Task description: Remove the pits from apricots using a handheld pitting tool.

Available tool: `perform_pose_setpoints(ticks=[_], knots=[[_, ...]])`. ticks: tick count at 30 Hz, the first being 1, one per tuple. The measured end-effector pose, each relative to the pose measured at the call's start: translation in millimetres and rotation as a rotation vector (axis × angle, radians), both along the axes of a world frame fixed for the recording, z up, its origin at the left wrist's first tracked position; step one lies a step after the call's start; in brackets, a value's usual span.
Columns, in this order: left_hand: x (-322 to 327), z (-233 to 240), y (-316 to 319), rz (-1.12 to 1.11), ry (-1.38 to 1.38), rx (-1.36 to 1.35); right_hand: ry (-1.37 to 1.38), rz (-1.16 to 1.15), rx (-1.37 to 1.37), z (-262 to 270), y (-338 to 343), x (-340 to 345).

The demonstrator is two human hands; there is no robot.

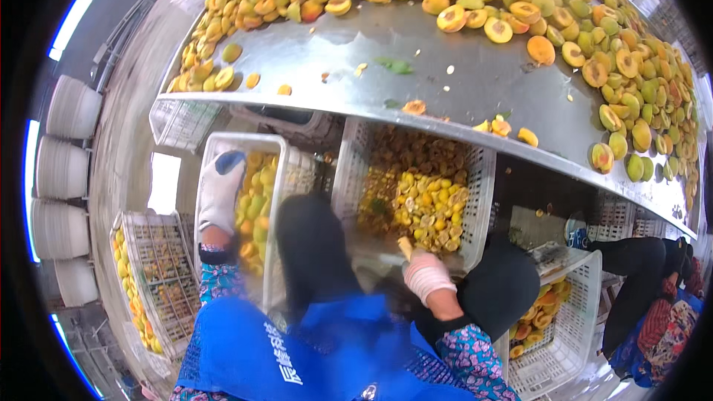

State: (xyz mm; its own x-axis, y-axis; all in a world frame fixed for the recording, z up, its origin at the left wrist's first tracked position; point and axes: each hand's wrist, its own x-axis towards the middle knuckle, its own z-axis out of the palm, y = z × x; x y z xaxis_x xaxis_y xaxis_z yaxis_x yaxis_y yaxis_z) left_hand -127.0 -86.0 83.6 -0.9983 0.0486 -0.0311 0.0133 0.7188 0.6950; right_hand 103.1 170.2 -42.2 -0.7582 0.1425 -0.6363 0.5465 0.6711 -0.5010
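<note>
My left hand (223, 192), in a white glove with a blue patch, grips the left rim of a white plastic crate (281, 178). Whole yellow-green and orange stone fruits (259, 200), apricots or small peaches, fill much of that crate. My right hand (429, 277), also gloved, is closed around a tool with a pale wooden-looking handle (405, 247); its working end is hidden or blurred. Just beyond the right hand stands a perforated white crate (483, 195). It holds yellow fruit pieces or stones (429, 206) and browner scraps behind them.
Above the crates runs a metal table (345, 67) heaped with halved fruit (626, 61). At right, another crate (568, 345) holds fruit halves, near a seated person's leg (635, 278). At left are a fruit-filled crate (161, 289) and stacked white tubs (64, 167).
</note>
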Motion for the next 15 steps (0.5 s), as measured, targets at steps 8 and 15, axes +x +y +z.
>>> perform_pose_setpoints(ticks=[8,15], knots=[[-82.7,13.4,254.2,-0.496,0.17,0.128,0.053,0.032,-0.163,-16.9,8.1,-10.2],[-180.0,-45.9,397.7,-0.618,0.298,-0.107,-0.049,-0.14,-0.307,-1.7,18.8,-22.2]])
